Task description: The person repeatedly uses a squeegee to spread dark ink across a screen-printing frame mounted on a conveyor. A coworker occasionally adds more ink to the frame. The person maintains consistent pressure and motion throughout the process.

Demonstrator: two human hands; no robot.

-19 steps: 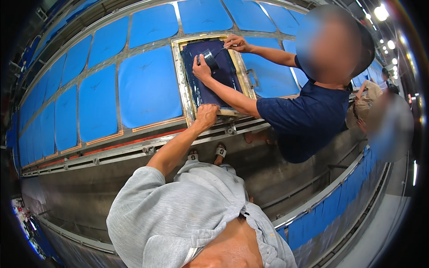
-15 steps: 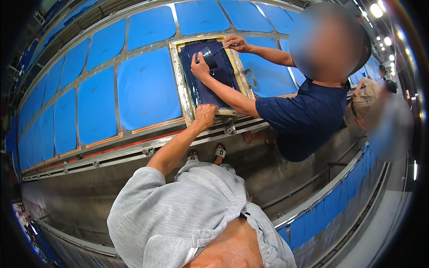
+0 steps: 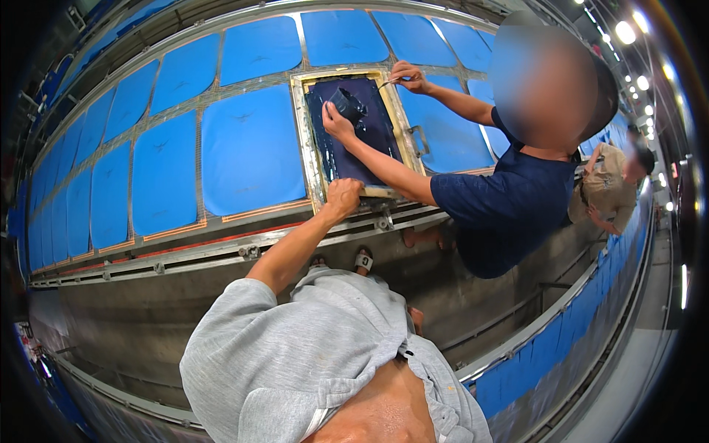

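My left hand [image 3: 344,196] is closed at the near end of a screen printing frame [image 3: 301,125], its fingers around a pale bar [image 3: 378,192]. Whether that bar is the frame's own edge or a separate handle I cannot tell. My right hand does not show. Inside the frame the mesh [image 3: 377,140] is dark, with wet, shiny ink along its left side. A co-worker's left hand [image 3: 338,122] holds a dark tub [image 3: 348,107] tilted over the mesh. Their right hand [image 3: 410,77] pinches a thin tool [image 3: 389,82] by the frame's far right corner.
Blue sheets [image 3: 252,151] lie in rows on the long table, each with a small faint print. A metal rail [image 3: 185,260] runs along its near edge. The co-worker [image 3: 509,192] stands close on the right. Behind me is another table with blue material [image 3: 546,347].
The co-worker's tub has tipped further over, and their right hand with the thin tool has moved away from it to the right. My left hand stays at the frame's near end.
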